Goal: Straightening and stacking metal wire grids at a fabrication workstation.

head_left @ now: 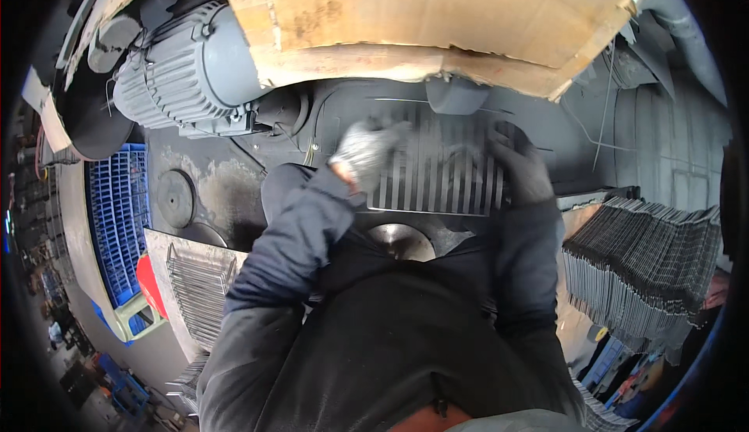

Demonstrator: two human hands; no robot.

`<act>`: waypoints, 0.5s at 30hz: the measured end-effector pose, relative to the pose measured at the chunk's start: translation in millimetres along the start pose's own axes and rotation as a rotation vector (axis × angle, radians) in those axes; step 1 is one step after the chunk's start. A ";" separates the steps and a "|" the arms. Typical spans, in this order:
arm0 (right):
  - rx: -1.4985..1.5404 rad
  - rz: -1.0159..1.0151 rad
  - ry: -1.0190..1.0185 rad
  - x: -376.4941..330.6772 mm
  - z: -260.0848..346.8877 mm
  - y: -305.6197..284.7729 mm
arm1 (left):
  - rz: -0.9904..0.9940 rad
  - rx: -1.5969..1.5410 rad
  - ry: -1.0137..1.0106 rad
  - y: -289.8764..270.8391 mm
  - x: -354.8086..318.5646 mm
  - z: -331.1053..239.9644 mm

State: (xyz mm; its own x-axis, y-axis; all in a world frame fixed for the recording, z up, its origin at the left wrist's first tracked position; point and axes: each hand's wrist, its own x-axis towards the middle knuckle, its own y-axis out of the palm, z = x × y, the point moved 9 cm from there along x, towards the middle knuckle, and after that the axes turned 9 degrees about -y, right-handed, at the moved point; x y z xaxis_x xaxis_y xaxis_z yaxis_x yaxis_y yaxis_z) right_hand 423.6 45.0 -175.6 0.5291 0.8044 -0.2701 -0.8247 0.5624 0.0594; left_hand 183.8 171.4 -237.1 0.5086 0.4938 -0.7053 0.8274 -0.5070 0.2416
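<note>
Head view: a person in a dark jacket bends over a dark machine bed, both gloved hands on a slatted metal grille [437,175].
Left hand [365,151]: grey glove, blurred, closed over the grille's upper left edge.
Right hand [521,168]: dark glove, fingers curled around the grille's right edge.
Grille position: lying flat on the machine bed, just above a shiny round metal part [402,241] and below a cardboard sheet [421,19].
Surroundings: grey electric motor [183,73] upper left; blue plastic crate [118,214] at left; stacked grilles [644,264] at right, more grilles [195,288] lower left.
</note>
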 end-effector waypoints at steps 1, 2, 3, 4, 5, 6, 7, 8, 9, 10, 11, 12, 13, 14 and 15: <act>-0.007 0.013 0.001 -9.8 8.3 -13.0 | 0.067 0.047 0.038 16.8 7.0 -0.2; -0.045 0.032 0.046 -18.6 11.2 -28.2 | 0.053 0.025 0.058 30.7 6.8 -1.9; -0.078 0.048 0.088 -20.4 9.5 -34.9 | 0.040 0.010 0.080 39.6 3.2 -5.3; -0.074 0.041 0.089 -19.7 4.6 -32.2 | 0.071 0.134 0.014 43.4 -14.1 -18.0; 0.008 0.031 0.078 -19.5 -3.3 -22.1 | 0.075 0.140 0.011 31.0 -13.4 -12.0; 0.089 0.022 0.073 -22.1 -12.5 -9.7 | 0.051 0.023 0.003 8.2 -12.7 0.0; 0.091 0.021 0.081 -19.8 -22.1 7.7 | 0.022 -0.094 -0.006 -14.4 -16.3 6.8; 0.015 0.104 0.028 -12.7 -28.0 32.2 | -0.003 -0.182 -0.061 -34.1 -22.7 7.5; -0.058 0.196 -0.021 -12.0 -30.4 50.4 | -0.038 -0.272 -0.118 -53.5 -32.1 9.1; -0.061 0.195 -0.022 -13.3 -25.8 55.1 | -0.006 -0.294 -0.137 -66.4 -29.9 14.1; -0.065 0.164 -0.017 -16.0 -17.4 55.1 | 0.028 -0.314 -0.157 -71.0 -24.7 18.7; -0.069 0.136 -0.014 -17.6 -12.9 55.9 | 0.058 -0.217 -0.096 -55.8 -22.7 7.1; -0.103 0.124 -0.045 -15.9 -9.4 33.4 | 0.218 -0.249 -0.129 -32.8 -6.5 16.8; -0.137 0.106 -0.069 -13.7 -7.3 -4.5 | 0.130 -0.164 -0.169 -1.6 -8.3 6.9; -0.049 0.028 -0.022 -20.5 -5.1 -33.7 | 0.281 -0.201 -0.101 28.1 2.2 8.0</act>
State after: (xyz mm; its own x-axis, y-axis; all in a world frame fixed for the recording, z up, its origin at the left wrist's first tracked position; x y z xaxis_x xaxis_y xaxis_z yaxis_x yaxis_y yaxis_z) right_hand 439.6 8.5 -177.1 0.5092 0.8243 -0.2473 -0.8479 0.5297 0.0197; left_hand 206.3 152.6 -237.1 0.7053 0.2776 -0.6523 0.6939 -0.4591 0.5548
